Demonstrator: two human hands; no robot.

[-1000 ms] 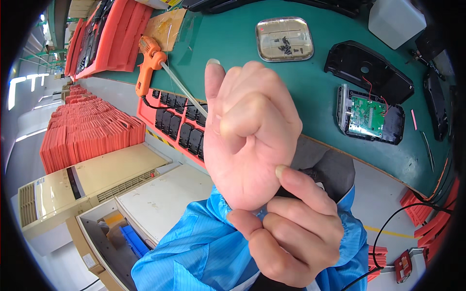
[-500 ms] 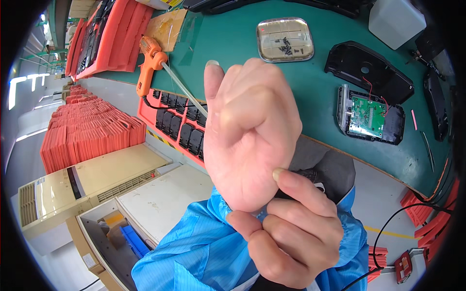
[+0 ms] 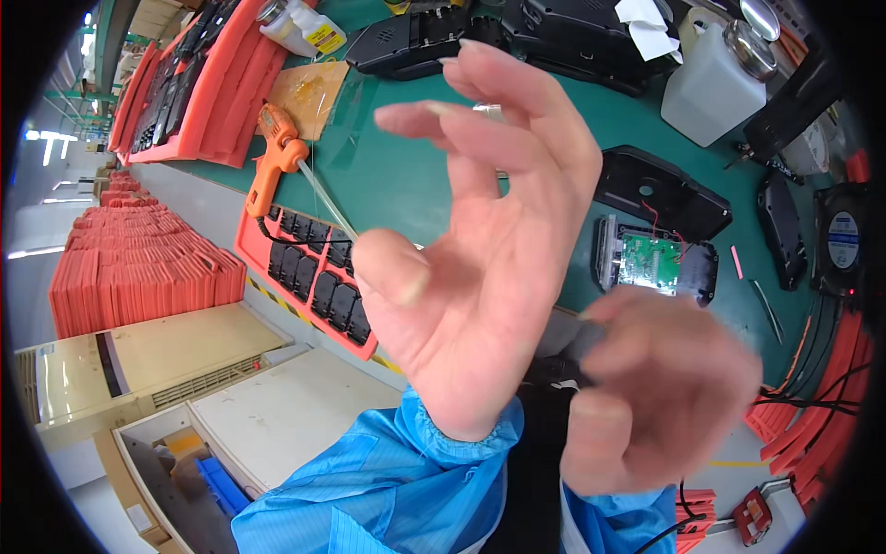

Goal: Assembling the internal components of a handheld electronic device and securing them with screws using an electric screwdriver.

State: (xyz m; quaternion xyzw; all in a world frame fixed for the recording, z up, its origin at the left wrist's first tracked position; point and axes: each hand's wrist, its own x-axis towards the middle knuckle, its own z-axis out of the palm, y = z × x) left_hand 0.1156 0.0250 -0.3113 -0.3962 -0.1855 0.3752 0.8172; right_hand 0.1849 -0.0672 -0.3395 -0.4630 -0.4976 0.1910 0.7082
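My left hand (image 3: 480, 249) is raised in mid-air over the front edge of the green table, palm turned toward me. Its fingers are bent and apart, thumb out to the side, with nothing in them. To its right and lower, my right hand (image 3: 669, 392) is smeared by motion. Its fingers curl loosely, the thumb stands apart from them, and I see nothing held. Beyond the right hand lies an opened black housing with a green circuit board (image 3: 649, 258), red wires running to a black cover (image 3: 660, 192). An orange glue gun (image 3: 275, 164) lies left of my left hand.
A red foam tray of black parts (image 3: 309, 277) sits at the table's left edge. White bottles (image 3: 711, 88), black housings (image 3: 420, 42) and tweezers (image 3: 768, 309) lie around the green tabletop (image 3: 388, 148). Red foam sheets (image 3: 148, 258) are stacked at left; an open drawer (image 3: 185, 471) is below.
My right fingers have left the base of my left palm, and that hand has moved right. The left hand has uncurled from a loose fist. The view has shifted, showing more of the table's far side.
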